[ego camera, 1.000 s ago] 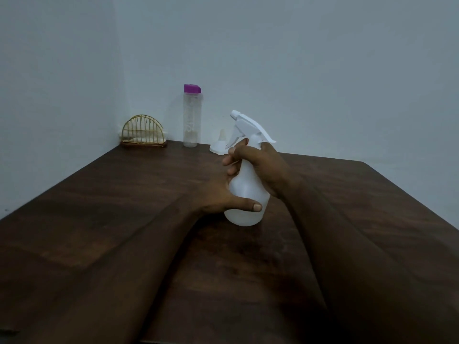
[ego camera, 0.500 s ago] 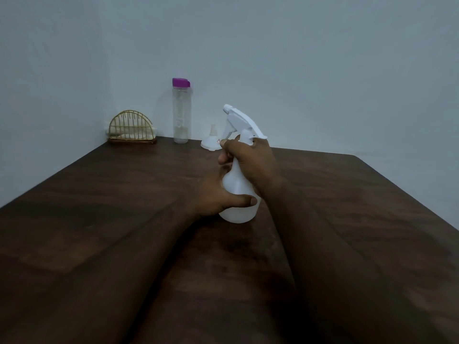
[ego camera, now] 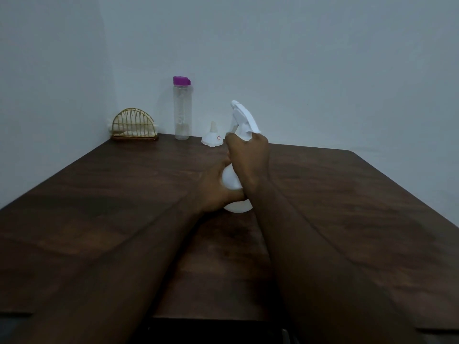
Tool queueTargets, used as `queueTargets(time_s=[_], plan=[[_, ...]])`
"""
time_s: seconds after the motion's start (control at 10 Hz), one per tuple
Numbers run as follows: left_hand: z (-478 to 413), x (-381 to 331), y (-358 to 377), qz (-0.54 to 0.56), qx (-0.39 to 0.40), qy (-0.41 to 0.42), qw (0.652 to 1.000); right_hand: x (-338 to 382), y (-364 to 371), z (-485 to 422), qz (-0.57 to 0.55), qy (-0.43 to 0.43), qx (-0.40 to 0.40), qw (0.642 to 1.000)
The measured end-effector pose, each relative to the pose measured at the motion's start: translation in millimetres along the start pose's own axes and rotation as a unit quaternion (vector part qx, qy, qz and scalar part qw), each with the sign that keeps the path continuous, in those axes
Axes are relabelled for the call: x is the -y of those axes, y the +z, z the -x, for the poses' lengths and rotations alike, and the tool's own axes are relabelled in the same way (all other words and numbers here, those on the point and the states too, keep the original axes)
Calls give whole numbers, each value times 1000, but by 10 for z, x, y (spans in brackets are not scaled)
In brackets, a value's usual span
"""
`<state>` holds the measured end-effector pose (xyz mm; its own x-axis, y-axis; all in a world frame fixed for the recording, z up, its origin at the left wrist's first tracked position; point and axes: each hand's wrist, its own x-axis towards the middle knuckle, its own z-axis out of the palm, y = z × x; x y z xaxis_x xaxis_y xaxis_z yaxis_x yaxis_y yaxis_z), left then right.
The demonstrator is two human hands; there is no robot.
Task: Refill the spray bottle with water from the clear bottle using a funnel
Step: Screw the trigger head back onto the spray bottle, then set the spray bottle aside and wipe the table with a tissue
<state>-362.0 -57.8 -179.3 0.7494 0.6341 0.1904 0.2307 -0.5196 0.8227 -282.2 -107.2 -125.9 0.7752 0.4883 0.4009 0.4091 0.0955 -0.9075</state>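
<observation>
White spray bottle at table centre

a gold wire holder sits on the dark wooden table.

White spray bottle upright on dark wooden table; left hand grips its body, right hand its neck. Behind: clear bottle, purple cap; inverted white funnel; gold wire holder.

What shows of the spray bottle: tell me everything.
The spray bottle is white, opaque-looking plastic, with a rounded body and a trigger head whose nozzle points up and to the left. It stands roughly upright on the dark wooden table. The left hand grips its body; the right hand is curled round its neck. Its contents cannot be seen.
</observation>
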Motion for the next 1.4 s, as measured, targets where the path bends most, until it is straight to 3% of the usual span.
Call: queueTargets(time_s=[0.1,0.4,0.5,0.7,0.8,0.9,1.0,1.2,1.4], plan=[[188,-46,-45,-15,-2,33,999,-17,-89,57,13,-24,52,998],[494,-138,104,-70,32,61,995,74,-584,277,23,24,163,986],[567,-247,170,-78,47,113,989,101,-833,352,29,12,208,978],[840,-407,93,-179,84,201,959,225,-1039,624,46,24,202,978],[861,-300,153,-42,33,124,991,360,-1096,770,86,17,168,982],[925,-241,201,191,-51,-58,979,476,-1244,937,104,79,219,967],[985,-176,132,231,-101,-78,965,495,-1359,1082,112,122,284,944],[894,-198,198,203,-125,-82,968,421,-1396,1185,140,115,305,935],[857,-83,228,84,-128,-83,985,314,-1655,1323,146,161,272,937]])
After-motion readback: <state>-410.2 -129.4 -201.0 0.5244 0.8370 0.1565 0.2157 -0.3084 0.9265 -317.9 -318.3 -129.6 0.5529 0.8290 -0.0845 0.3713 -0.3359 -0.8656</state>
